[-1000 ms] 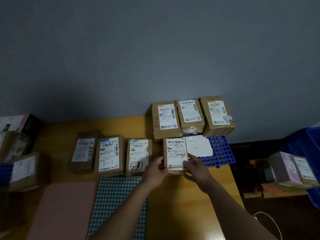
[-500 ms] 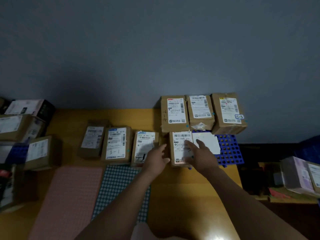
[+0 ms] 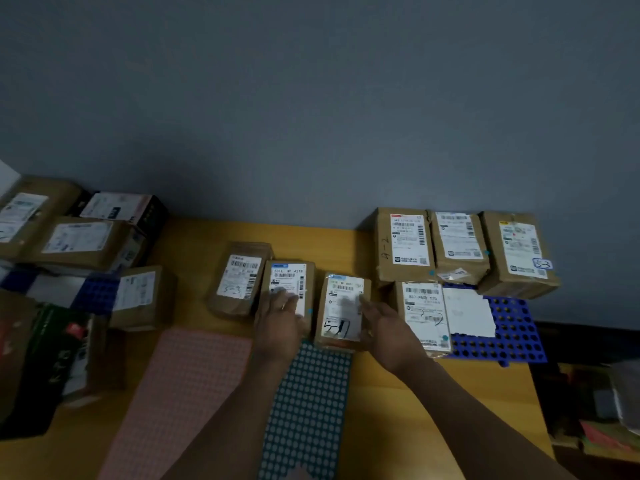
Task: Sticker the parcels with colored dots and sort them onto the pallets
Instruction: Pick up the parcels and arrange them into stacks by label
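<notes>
Three brown parcels lie in a row mid-table: one marked 3-3 (image 3: 240, 277), a middle one (image 3: 289, 282) and one marked 5-1 (image 3: 343, 311). My left hand (image 3: 282, 322) rests flat on the middle parcel, fingers straight. My right hand (image 3: 384, 323) hovers at the right edge of the 5-1 parcel, fingers spread; contact is blurred. A fourth parcel (image 3: 424, 313) lies on the blue pallet (image 3: 512, 330), with three more parcels (image 3: 464, 244) behind it. A pink dot-sticker sheet (image 3: 180, 393) and a teal one (image 3: 308, 410) lie in front.
More parcels (image 3: 79, 240) are stacked on a second blue pallet (image 3: 97, 292) at the left. Dark boxes (image 3: 52, 358) stand at the near left. A white sheet (image 3: 467, 313) lies on the right pallet. The table's right edge drops to clutter (image 3: 606, 410).
Both hands have left the parcel on the blue pallet and moved left. The left now lies on the middle parcel, the right is by the 5-1 parcel. The camera swung left.
</notes>
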